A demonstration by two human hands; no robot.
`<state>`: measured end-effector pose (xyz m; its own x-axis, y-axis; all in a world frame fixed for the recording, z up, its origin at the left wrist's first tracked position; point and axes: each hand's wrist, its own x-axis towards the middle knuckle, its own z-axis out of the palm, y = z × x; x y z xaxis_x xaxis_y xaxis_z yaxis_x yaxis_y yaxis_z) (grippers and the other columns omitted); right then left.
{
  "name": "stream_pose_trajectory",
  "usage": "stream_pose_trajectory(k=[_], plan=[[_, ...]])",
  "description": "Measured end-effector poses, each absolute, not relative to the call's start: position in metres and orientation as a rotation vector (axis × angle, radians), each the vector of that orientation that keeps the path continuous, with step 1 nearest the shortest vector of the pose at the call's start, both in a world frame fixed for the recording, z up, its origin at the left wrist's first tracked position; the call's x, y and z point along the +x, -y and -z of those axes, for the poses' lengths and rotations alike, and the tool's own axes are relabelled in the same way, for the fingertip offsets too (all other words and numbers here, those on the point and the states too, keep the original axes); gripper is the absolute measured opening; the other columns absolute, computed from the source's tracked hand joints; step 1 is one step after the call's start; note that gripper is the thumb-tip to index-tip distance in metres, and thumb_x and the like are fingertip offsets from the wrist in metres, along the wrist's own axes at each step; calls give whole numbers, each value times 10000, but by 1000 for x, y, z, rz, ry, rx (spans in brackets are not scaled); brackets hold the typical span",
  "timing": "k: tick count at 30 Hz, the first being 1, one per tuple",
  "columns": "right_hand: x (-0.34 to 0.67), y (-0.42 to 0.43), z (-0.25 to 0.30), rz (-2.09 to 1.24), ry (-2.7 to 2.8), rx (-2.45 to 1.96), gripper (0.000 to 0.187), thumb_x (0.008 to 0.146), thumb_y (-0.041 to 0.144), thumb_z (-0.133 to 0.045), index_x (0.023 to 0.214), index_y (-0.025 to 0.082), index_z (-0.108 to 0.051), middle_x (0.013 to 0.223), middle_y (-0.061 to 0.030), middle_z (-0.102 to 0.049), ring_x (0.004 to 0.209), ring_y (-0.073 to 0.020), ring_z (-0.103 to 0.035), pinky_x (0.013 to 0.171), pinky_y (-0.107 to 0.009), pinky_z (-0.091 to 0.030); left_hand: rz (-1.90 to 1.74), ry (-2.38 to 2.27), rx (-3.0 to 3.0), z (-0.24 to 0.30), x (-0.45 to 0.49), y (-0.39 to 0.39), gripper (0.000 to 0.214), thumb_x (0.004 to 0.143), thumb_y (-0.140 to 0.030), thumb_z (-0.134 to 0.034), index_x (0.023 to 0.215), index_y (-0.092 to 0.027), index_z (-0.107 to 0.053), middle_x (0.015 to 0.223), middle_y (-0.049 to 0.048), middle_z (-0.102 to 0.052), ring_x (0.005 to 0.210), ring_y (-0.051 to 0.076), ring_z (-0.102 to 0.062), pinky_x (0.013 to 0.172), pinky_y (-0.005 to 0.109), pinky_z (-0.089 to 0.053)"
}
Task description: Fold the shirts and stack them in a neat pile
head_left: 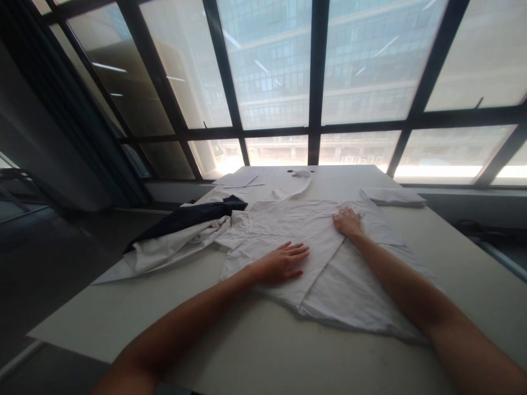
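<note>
A white shirt [288, 219] lies spread on the pale table [247, 351], with one side folded over its middle. My left hand [284, 262] rests flat on the near left part of the shirt, fingers stretched out toward the right. My right hand [348, 222] lies flat farther back on the shirt, fingers spread over the folded edge. Neither hand holds anything.
A heap of clothes, dark navy [193, 215] over white [164, 249], lies at the table's left edge. A folded white garment [393, 196] sits at the back right. Sheets of paper [241, 180] and small dark items [290, 171] lie near the window [280, 82].
</note>
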<state>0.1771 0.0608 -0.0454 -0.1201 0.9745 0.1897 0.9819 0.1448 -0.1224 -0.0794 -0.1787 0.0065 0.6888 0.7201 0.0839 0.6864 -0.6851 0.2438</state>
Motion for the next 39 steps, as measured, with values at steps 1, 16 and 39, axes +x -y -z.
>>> stream_pose_trajectory(k=[1,16,39], plan=[[177,-59,45,44,2195,-1918,592,1012,411,-279,1475,99,-475,1567,-193,-404,1444,-316,-325,1157,-558,-204,-250,-1091,2706,-7,-75,182,594,1033,-435,-459,1576,-231,-333,1620,78,-333,1521,244,-241,1253,448,-141],[157,30,20,-305,2461,-1552,653,1036,504,-276,1562,122,-332,1664,-186,-179,1540,-316,-99,1192,-578,-127,-84,-961,2746,-12,-68,186,557,1044,-482,-419,1578,-379,-298,1672,-5,-190,1544,290,-127,1238,528,-87],[299,101,54,-45,2502,-1618,712,1021,558,-206,1588,137,-297,1653,-106,-239,1530,-258,-188,1227,-484,-190,-111,-981,2730,-7,-69,181,599,1043,-517,-402,1596,-333,-265,1663,15,-220,1545,252,-138,1247,459,-66]])
